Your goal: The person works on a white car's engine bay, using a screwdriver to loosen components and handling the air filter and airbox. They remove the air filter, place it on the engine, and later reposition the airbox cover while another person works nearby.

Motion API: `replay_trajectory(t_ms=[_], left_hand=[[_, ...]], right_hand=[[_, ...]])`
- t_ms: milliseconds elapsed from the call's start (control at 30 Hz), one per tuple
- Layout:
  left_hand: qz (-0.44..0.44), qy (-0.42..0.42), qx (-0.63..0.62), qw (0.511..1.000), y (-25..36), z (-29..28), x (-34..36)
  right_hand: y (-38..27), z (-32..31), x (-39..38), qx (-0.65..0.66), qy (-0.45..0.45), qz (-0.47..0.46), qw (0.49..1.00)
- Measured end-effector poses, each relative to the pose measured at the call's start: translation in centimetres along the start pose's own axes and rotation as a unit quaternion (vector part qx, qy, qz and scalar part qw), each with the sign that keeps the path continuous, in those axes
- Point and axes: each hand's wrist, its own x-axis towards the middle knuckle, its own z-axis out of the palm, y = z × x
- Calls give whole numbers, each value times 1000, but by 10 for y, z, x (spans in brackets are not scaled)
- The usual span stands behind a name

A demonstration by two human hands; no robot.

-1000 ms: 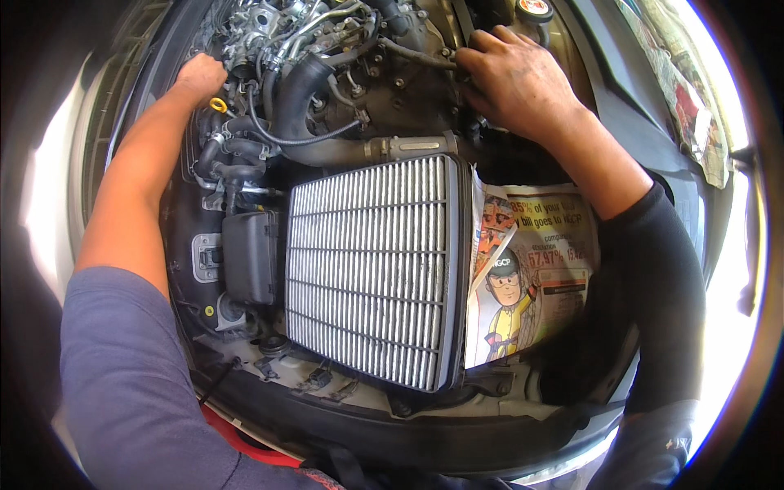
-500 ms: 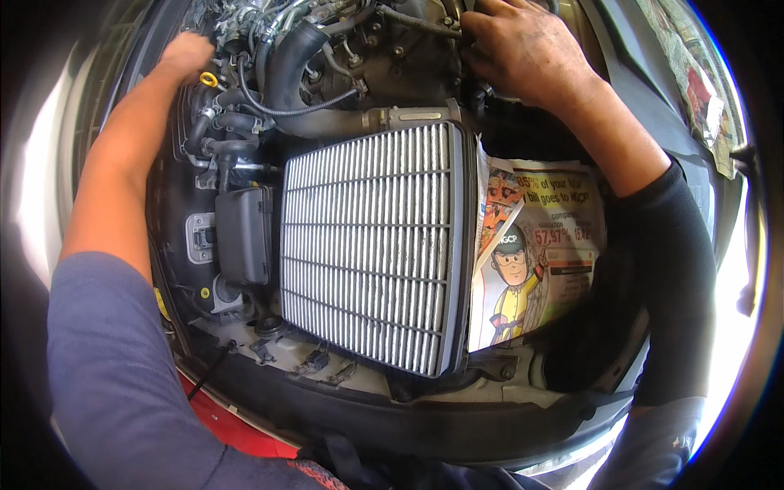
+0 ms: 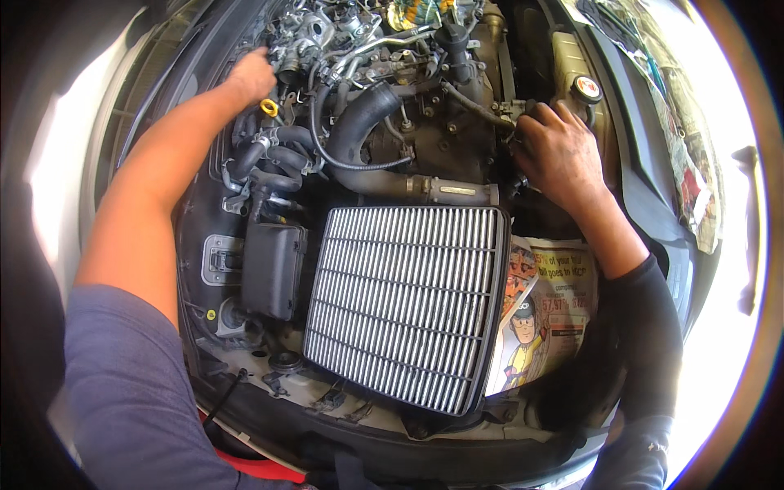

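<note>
Either side of engine [image 3: 445,151], left hand [image 3: 253,75] outstretched, right hand [image 3: 563,153] arched knuckles-up; both grips' closure unclear.

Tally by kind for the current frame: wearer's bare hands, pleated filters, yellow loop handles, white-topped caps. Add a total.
Bare hands: 2 (left hand, right hand)
Pleated filter: 1
Yellow loop handle: 1
White-topped cap: 1
Total: 5
</note>
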Motion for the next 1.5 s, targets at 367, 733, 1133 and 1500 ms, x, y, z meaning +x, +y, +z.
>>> replay_trajectory(t_ms=[367, 733, 1133, 1500], left_hand=[[-31, -25, -216, 976, 13, 41, -10], [-46, -15, -191, 980, 48, 48, 14], [-47, -17, -195, 980, 59, 54, 33], [-105, -17, -333, 937, 59, 56, 20]], right_hand=[[-1, -4, 1, 15, 9, -1, 1000], [1, -1, 0, 15, 13, -6, 1000], [-4, -6, 4, 6, -7, 4, 1000], [-5, -5, 3, 11, 12, -8, 1000]])
